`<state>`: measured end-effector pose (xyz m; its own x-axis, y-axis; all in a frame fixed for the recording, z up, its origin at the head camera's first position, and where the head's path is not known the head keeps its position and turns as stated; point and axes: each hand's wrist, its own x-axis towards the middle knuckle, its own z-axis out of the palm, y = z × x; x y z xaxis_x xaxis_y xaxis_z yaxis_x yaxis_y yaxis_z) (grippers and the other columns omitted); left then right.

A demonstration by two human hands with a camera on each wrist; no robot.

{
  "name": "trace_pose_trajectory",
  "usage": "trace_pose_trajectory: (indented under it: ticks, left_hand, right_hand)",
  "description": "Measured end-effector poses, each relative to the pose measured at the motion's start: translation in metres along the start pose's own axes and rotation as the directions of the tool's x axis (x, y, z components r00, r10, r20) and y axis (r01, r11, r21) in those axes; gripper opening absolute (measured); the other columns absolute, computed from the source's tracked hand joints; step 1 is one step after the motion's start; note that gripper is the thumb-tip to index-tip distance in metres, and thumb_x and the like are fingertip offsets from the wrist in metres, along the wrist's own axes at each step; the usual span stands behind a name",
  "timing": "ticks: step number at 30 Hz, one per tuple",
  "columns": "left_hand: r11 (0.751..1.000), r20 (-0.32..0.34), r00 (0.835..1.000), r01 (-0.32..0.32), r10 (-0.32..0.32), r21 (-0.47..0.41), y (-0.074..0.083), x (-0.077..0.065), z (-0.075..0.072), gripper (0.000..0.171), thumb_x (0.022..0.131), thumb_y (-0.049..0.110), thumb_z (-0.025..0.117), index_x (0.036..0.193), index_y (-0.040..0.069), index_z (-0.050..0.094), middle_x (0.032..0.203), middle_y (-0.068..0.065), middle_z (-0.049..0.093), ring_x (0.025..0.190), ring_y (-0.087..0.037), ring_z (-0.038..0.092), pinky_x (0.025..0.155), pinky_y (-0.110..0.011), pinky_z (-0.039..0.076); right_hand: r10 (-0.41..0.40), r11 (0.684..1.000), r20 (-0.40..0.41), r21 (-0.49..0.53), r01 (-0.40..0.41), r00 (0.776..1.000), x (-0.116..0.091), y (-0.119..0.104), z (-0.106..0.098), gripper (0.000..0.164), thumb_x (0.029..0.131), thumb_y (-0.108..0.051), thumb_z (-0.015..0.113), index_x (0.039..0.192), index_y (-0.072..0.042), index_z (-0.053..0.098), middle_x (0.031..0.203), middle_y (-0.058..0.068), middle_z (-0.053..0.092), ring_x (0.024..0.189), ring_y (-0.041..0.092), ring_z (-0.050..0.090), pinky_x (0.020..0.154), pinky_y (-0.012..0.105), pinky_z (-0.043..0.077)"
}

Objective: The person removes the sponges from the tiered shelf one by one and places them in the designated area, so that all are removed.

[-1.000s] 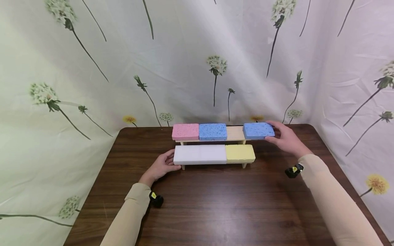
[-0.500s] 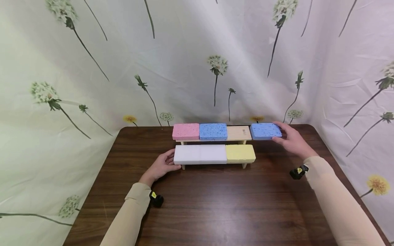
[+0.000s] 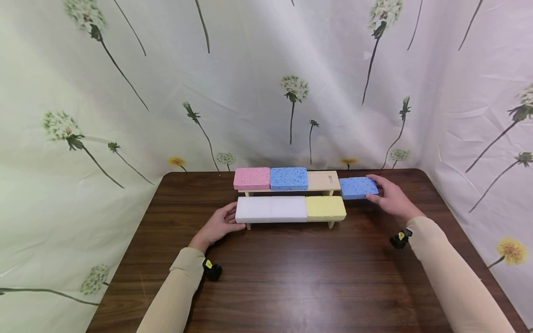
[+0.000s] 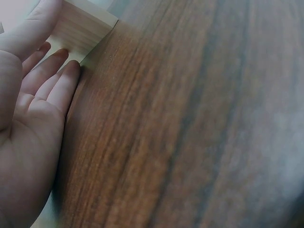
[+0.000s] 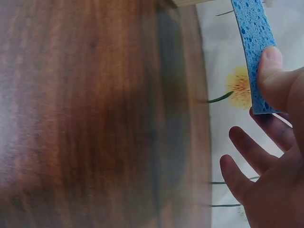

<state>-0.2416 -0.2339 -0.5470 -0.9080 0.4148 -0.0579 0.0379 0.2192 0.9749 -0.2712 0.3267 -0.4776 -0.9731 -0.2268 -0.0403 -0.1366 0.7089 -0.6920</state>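
At the right end of the back wooden stand, my right hand pinches a blue sponge by its right end. In the right wrist view, the thumb presses the speckled sponge while the lower fingers hang away from it. My left hand grips the left end of the front wooden stand, its thumb at the front corner. White sponges and a yellow sponge lie along that stand. The left wrist view shows fingertips right beside the wooden leg.
A pink sponge and another blue sponge sit side by side on the back stand, whose right part is bare wood. Both stands stand on a dark brown table. A flower-printed curtain rises behind it.
My right hand has carried the blue sponge rightward off the back stand's right end, then nearer to me and lower beside it. The left hand has stayed in place.
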Motion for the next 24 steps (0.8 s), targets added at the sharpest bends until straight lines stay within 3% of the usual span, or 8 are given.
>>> trace_pose_trajectory:
  ticks: [8, 24]
  left_hand:
    - [1.0, -0.005, 1.0, -0.001, 0.001, 0.01, -0.002, 0.0, 0.0, 0.088, 0.092, 0.007, 0.083, 0.161, -0.005, 0.031, 0.16, -0.028, 0.041, 0.146, -0.041, 0.046, 0.112, -0.028, 0.049]
    - [1.0, -0.004, 1.0, -0.002, 0.001, -0.016, -0.002, 0.0, 0.0, 0.09, 0.09, 0.006, 0.084, 0.161, -0.006, 0.03, 0.16, -0.029, 0.042, 0.146, -0.042, 0.046, 0.11, -0.027, 0.049]
  right_hand:
    - [0.029, 0.999, 0.046, -0.036, -0.028, 0.998, 0.004, 0.011, 0.013, 0.066, 0.105, -0.016, 0.066, 0.161, 0.0, 0.034, 0.156, 0.033, 0.041, 0.138, 0.047, 0.047, 0.115, 0.068, 0.039]
    - [0.001, 0.988, 0.033, -0.155, 0.004, 0.999, 0.009, 0.016, 0.03, 0.068, 0.103, -0.019, 0.07, 0.156, 0.009, 0.038, 0.153, 0.038, 0.042, 0.14, 0.053, 0.043, 0.117, 0.07, 0.033]
